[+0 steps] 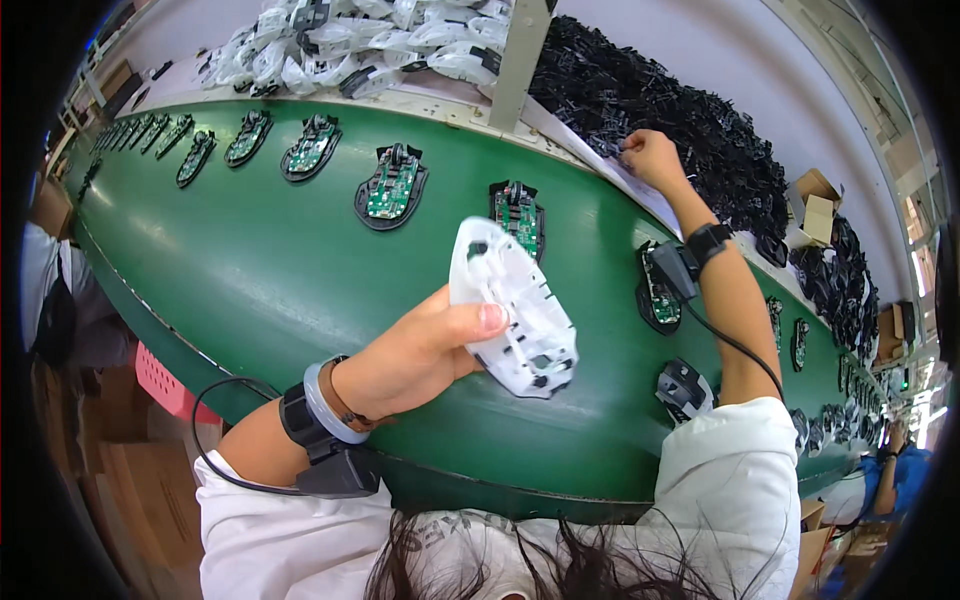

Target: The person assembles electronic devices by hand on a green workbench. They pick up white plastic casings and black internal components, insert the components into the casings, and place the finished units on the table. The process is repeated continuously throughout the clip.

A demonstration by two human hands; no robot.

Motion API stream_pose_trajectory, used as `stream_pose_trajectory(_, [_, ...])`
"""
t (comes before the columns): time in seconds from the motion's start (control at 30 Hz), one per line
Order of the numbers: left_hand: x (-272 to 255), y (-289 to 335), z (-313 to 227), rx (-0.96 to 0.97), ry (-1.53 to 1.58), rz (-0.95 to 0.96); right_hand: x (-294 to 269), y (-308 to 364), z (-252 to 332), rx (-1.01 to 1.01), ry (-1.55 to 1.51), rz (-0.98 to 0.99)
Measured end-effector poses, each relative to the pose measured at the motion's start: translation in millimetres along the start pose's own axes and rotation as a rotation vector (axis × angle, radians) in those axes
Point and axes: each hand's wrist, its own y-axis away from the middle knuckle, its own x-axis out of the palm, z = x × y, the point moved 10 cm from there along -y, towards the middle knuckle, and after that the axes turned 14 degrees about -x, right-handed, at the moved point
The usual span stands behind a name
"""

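My left hand grips a white plastic computer mouse shell, thumb on its hollow inner side, above the green belt. My right hand reaches to the near edge of a heap of small black plastic parts. Its fingers are pinched together, and what is between them is too small to make out. Just behind the shell lies a mouse base with a green circuit board, partly covered by it. Another mouse base lies below my right forearm.
More mouse bases run along the belt to the far left. A white and black mouse sits near my right sleeve. White shells are heaped behind a metal post. An open carton stands at right; a person in blue is farther off.
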Motion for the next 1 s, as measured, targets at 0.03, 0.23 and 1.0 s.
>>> stream_pose_trajectory(0.03, [0.0, 0.6, -3.5, 0.038, 0.082, 0.021, -7.5, 3.8, 6.6, -0.010, -0.017, 0.021])
stream_pose_trajectory(0.23, [-12.9, 15.8, -20.9, 0.077, -0.395, -0.300, -89.2, 73.2, 129.3, -0.144, -0.464, -0.151])
stream_pose_trajectory(1.0, [-10.3, 13.6, -25.1, 0.287, -1.057, -0.464, -63.4, 176.5, 293.3, -0.694, -0.461, 0.023])
